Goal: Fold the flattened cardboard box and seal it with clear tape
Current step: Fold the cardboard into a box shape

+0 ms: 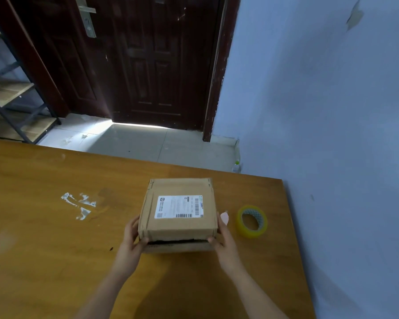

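Note:
A brown cardboard box (179, 226) with a white shipping label on top stands folded into shape on the wooden table (55, 226). A dark gap shows along its near lower edge. My left hand (134, 238) grips the box's near left corner, thumb on the front. My right hand (224, 238) grips the near right corner in the same way. A roll of clear yellowish tape (252, 221) lies flat on the table just right of the box, apart from both hands.
A small pink object (225, 218) lies between the box and the tape. White tape residue (80, 204) marks the table to the left. The table's right edge runs close to a blue wall (332, 111). A dark door (148, 61) and metal shelving (12, 93) stand beyond.

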The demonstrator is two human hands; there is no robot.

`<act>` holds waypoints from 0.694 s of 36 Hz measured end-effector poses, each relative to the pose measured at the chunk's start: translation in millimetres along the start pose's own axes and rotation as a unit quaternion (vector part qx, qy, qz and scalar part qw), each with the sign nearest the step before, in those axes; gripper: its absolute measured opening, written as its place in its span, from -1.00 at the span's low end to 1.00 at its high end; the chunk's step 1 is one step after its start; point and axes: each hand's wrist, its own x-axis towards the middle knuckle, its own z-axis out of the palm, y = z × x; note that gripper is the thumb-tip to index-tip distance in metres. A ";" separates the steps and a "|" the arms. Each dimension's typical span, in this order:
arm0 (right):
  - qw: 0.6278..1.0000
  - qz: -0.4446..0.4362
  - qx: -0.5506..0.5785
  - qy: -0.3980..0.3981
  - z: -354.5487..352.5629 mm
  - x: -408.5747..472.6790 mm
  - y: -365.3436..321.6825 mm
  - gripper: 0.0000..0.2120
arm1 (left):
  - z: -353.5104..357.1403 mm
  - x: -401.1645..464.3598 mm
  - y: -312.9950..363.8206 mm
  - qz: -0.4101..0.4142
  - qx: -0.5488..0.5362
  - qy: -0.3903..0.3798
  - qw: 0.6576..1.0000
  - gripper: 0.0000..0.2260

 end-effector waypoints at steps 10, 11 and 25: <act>0.993 0.107 -0.035 -0.047 6.0 -19.4 52.9 -0.26 | -10.6 -19.3 -26.6 -0.113 0.002 -0.043 0.993 0.03; 0.992 0.108 -0.035 -0.058 4.7 -21.0 54.8 -0.25 | -12.3 -17.9 -24.3 -0.116 0.012 -0.033 0.993 0.02; 0.981 0.135 -0.123 -0.066 -19.4 89.3 -5.2 -0.33 | -27.8 93.2 12.0 -0.145 0.180 0.043 0.972 -0.60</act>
